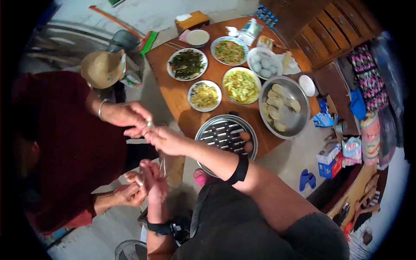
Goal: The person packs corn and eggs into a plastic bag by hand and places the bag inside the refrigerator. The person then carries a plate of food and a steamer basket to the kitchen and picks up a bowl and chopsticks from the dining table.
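My right hand (167, 141) reaches across to the left, its fingers pinched together against the fingertips of another person's hand (125, 118). A small whitish bit (149, 124) shows where they meet; its kind is too small to tell. Lower down, my left hand (154, 182) is held up with its fingers curled, touching or very close to that person's other hand (130, 193). Thin pale strands (163, 167) hang beside my left fingers. What lies inside either of my hands is hidden.
On the wooden table (173, 110) stand several dishes, a plate of greens (187, 64), a bowl of bluish eggs (263, 65), a metal basin with dumplings (284, 106) and a slotted steamer tray (225, 134) with brown eggs. A person in a maroon top (69, 151) is at left.
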### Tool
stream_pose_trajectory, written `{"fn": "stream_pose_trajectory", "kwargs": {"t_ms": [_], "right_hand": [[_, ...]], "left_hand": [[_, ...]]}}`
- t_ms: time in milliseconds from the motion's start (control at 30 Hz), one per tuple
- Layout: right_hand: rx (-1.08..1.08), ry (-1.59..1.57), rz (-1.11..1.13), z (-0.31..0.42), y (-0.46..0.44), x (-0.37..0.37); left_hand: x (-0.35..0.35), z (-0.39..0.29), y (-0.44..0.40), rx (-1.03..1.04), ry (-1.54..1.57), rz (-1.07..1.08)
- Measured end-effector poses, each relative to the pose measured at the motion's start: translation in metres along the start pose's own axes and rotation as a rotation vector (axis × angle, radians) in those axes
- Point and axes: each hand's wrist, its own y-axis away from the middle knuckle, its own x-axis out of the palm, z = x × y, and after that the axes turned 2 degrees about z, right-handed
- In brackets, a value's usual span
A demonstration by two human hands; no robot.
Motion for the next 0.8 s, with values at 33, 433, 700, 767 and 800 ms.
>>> {"fn": "stream_pose_trajectory", "kwargs": {"t_ms": [33, 433, 700, 767, 800], "right_hand": [[-0.138, 0.082, -0.027, 0.023, 0.016, -0.003], [-0.187, -0.216, 0.044, 0.062, 0.17, 0.008], [-0.146, 0.048, -0.1, 0.071, 0.204, 0.028], [-0.172, 0.355, -0.117, 0.078, 0.214, 0.036], [-0.176, 0.461, -0.092, 0.077, 0.217, 0.036]], "left_hand": [[0.002, -0.006, 0.005, -0.005, 0.007, 0.007], [0.051, -0.044, 0.071, -0.196, -0.03, 0.153], [0.082, -0.047, 0.111, 0.046, -0.818, 0.372], [0.092, -0.051, 0.123, -0.022, -0.912, 0.509], [0.096, -0.052, 0.128, -0.055, -0.959, 0.578]]}}
